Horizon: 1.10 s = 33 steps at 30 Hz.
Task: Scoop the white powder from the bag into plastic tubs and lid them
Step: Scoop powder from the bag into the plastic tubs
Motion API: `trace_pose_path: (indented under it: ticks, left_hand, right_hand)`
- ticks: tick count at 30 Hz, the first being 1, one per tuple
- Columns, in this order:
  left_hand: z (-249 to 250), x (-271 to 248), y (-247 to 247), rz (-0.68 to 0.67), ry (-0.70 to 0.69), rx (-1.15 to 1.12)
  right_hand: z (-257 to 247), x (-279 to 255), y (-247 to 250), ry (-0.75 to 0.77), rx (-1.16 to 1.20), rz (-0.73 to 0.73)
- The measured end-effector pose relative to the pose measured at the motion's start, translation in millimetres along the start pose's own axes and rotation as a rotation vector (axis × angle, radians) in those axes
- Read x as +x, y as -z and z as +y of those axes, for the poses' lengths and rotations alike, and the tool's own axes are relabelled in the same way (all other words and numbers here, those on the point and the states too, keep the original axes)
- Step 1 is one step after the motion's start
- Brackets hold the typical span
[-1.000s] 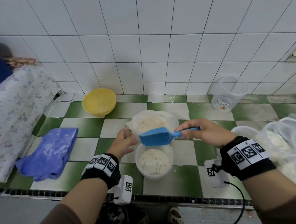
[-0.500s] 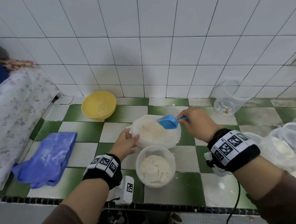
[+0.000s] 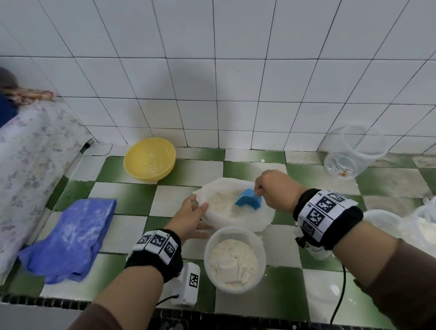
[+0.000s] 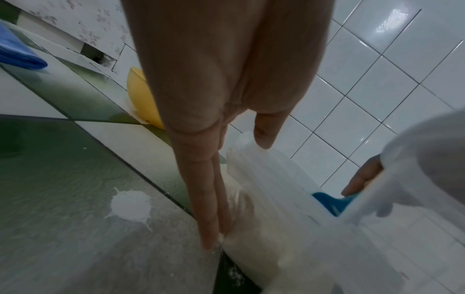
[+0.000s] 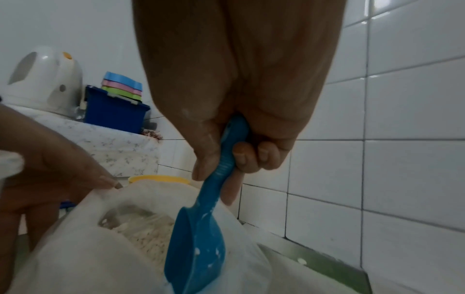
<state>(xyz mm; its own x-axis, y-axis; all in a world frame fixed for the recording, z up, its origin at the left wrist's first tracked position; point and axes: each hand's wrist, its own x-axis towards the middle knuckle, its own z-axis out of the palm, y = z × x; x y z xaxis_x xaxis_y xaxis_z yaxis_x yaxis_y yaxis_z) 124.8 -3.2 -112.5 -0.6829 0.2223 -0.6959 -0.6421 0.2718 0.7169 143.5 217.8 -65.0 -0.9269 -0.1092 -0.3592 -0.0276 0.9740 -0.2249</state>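
Observation:
A white bag (image 3: 256, 220) of powder (image 3: 221, 200) stands open on the checked counter. My right hand (image 3: 264, 190) grips the handle of a blue scoop (image 3: 248, 201), whose bowl points down into the bag's powder. In the right wrist view the fingers (image 5: 241, 157) curl round the scoop (image 5: 198, 248) handle. My left hand (image 3: 199, 217) rests on the bag's left side with straight fingers (image 4: 206, 208) and the thumb on the rim. A round plastic tub (image 3: 207, 257), part full of powder and without a lid, sits just in front of the bag (image 4: 271, 199).
A yellow bowl (image 3: 149, 162) sits behind the bag on the left, and a blue cloth (image 3: 70, 235) lies at the front left. A clear jug (image 3: 351, 150) lies by the wall at right. More tubs (image 3: 432, 223) crowd the right edge. The counter's front edge is close.
My right hand carried the scoop from above the tub back to the bag and tipped its bowl down into the powder. The left hand stayed at the bag's left side.

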Motion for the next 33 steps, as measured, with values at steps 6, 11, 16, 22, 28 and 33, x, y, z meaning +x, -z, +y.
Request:
trace_pose_path:
  ticks: [6, 11, 16, 22, 28, 33]
  left_hand:
    - [1.0, 6.6, -2.1, -0.002, 0.029, -0.014]
    - [0.7, 6.3, -3.5, -0.031, 0.070, 0.016]
    - [1.7, 8.8, -5.6, -0.027, 0.063, -0.022]
    - [3.1, 14.2, -8.5, -0.030, 0.031, -0.083]
    - [3.6, 14.8, -10.2, -0.048, 0.028, -0.090]
    - [4.2, 14.4, -10.1, -0.058, 0.025, -0.098]
  right_hand:
    - [23.3, 4.5, -8.2, -0.147, 0.370, 0.051]
    - [34.2, 5.1, -16.5, -0.185, 0.506, 0.017]
    - [32.5, 7.5, -27.5, -0.190, 0.610, -0.067]
    - [26.2, 12.8, -42.3, -0.297, 0.786, -0.105]
    - [14.9, 16.1, -45.5, -0.388, 0.945, -0.116]
    - [13.3, 17.7, -47.4, -0.408, 0.958, -0.108]
